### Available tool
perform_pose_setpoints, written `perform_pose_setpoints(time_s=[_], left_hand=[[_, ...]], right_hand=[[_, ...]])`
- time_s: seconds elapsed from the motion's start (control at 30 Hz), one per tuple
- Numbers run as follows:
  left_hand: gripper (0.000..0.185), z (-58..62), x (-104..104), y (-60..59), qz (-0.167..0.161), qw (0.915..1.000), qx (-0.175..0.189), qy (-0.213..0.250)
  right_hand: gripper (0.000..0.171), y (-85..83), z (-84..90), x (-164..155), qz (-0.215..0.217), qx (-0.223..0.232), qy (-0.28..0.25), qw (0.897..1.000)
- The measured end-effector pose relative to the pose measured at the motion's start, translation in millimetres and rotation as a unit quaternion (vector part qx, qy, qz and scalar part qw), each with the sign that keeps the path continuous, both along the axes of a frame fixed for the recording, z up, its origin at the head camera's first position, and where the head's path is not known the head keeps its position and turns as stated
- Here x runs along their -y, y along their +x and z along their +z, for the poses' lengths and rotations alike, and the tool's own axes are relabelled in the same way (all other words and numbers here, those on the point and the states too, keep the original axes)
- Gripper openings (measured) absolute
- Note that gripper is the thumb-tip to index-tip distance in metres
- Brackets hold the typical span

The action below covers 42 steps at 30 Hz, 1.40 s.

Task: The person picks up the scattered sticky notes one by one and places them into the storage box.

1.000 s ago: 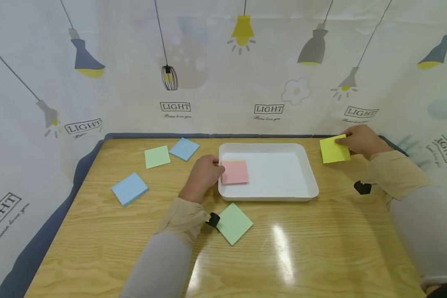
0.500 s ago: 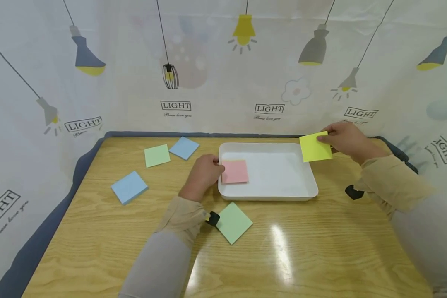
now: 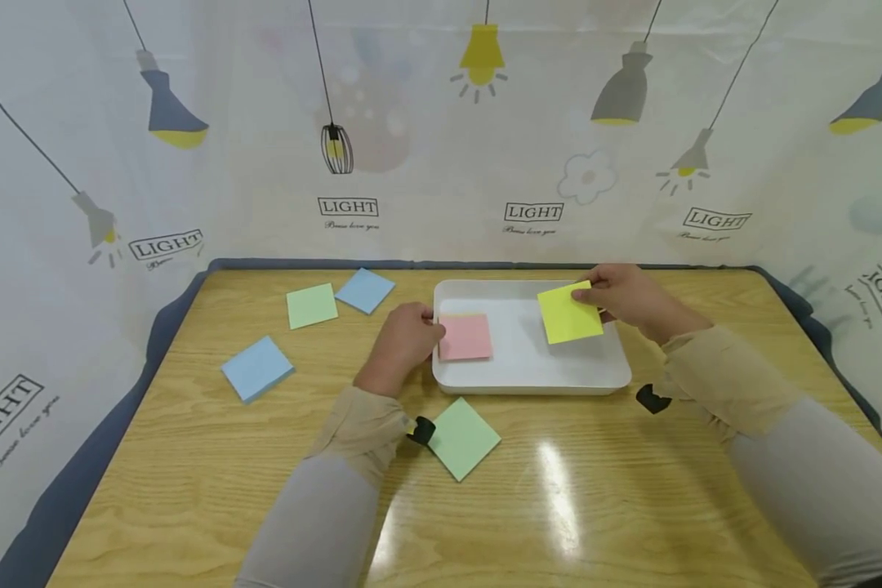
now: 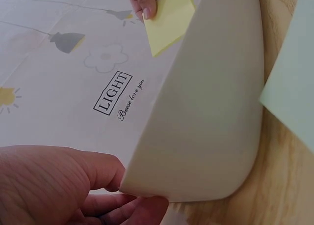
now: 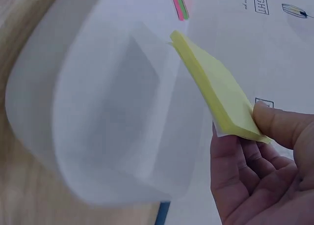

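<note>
Yellow pad (image 3: 569,313) pinched by right hand (image 3: 625,298) over tray (image 3: 529,380); left hand (image 3: 400,343) grips tray rim at 9 o'clock.

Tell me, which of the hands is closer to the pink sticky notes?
Left. The left hand sits right beside the pink sticky notes at the tray's edge; the right hand holds the yellow pad farther away.

The left hand (image 3: 400,347) lies low, the knuckles up and the fingers curled, and its fingertips (image 4: 142,209) grip the corner of the white tray (image 3: 529,380). The left forearm comes up from below in a beige and grey sleeve. The right hand (image 3: 625,298) is raised and reaches in from the right side. Its thumb and fingers (image 5: 274,129) pinch one edge of the yellow sticky-note pad (image 3: 569,312). The right forearm is bent across, in the same kind of sleeve.
</note>
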State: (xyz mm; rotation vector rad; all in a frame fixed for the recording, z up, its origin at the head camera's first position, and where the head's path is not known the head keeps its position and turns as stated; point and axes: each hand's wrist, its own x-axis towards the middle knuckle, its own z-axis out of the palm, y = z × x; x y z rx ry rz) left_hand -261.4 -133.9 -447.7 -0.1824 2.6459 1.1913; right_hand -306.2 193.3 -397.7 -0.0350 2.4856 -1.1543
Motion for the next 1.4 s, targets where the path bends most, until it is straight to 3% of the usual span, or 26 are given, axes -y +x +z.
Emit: perform_pose_setpoints(time_s=[0.47, 0.87, 1.0, 1.17, 1.27, 1.4], left_hand=[[0.038, -0.6, -0.1, -1.2, 0.004, 1.0000, 0.003, 0.007], [0.039, -0.9, 0.6, -2.3, 0.001, 1.0000, 0.002, 0.002], [0.038, 0.4, 1.2, -1.2, -0.001, 1.0000, 0.003, 0.002], [0.035, 0.8, 0.1, -0.8, -0.003, 1.0000, 0.004, 0.005], [0.034, 0.4, 0.2, -1.0, -0.003, 1.0000, 0.004, 0.005], [0.033, -0.3, 0.8, -1.7, -0.003, 1.0000, 0.002, 0.005]], right_hand=[[0.037, -0.9, -32.4, 41.2, -0.015, 0.046, -0.052, 0.997], [0.039, -4.3, -49.0, 65.4, -0.029, 0.048, -0.041, 0.998], [0.039, -4.6, -51.8, 66.7, -0.016, 0.028, -0.017, 0.999], [0.036, -4.4, -52.1, 67.0, 0.021, -0.030, 0.043, 0.998], [0.033, -4.5, -51.8, 67.9, 0.052, -0.074, 0.092, 0.992], [0.032, -4.7, -51.5, 70.8, 0.097, -0.127, 0.162, 0.974]])
